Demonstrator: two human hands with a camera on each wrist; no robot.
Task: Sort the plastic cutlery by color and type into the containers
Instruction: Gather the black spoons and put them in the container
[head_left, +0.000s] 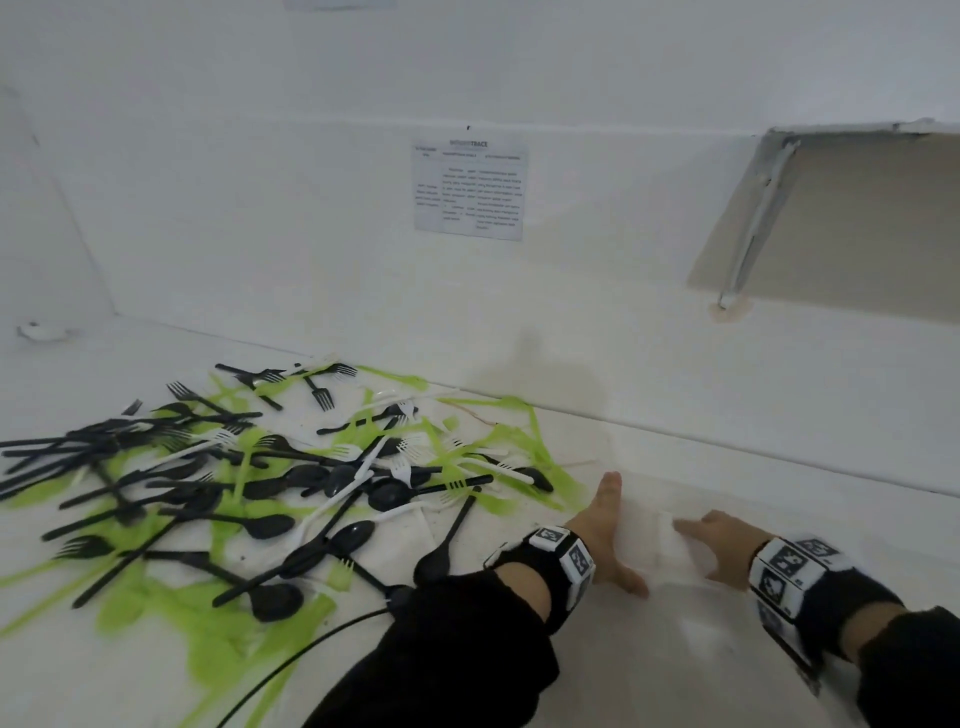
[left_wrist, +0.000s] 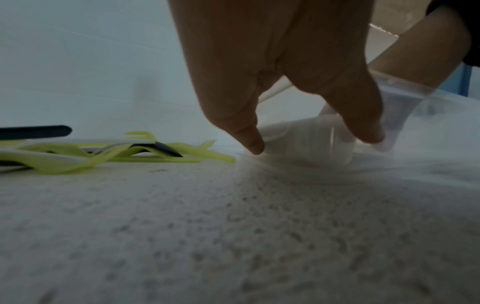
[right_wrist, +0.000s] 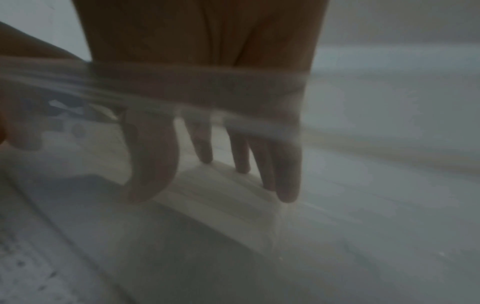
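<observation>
Now, step in hand: both hands are on a clear container (head_left: 670, 545), seemingly setting it out; no sorting yet, I judge.
Left hand (head_left: 608, 530): fingers spread, pressed against the container's near-pile side.
Right hand (head_left: 722, 545): fingers (right_wrist: 153, 164) loosely apart, reaching over the rim into the container; whether they grip it, I cannot tell.
Cutlery pile (head_left: 249, 483): black, green and white forks and spoons tangled on the tabletop (head_left: 675, 675), left of the container, close by.
Next move: settle the container, then pick one colour and type.
</observation>
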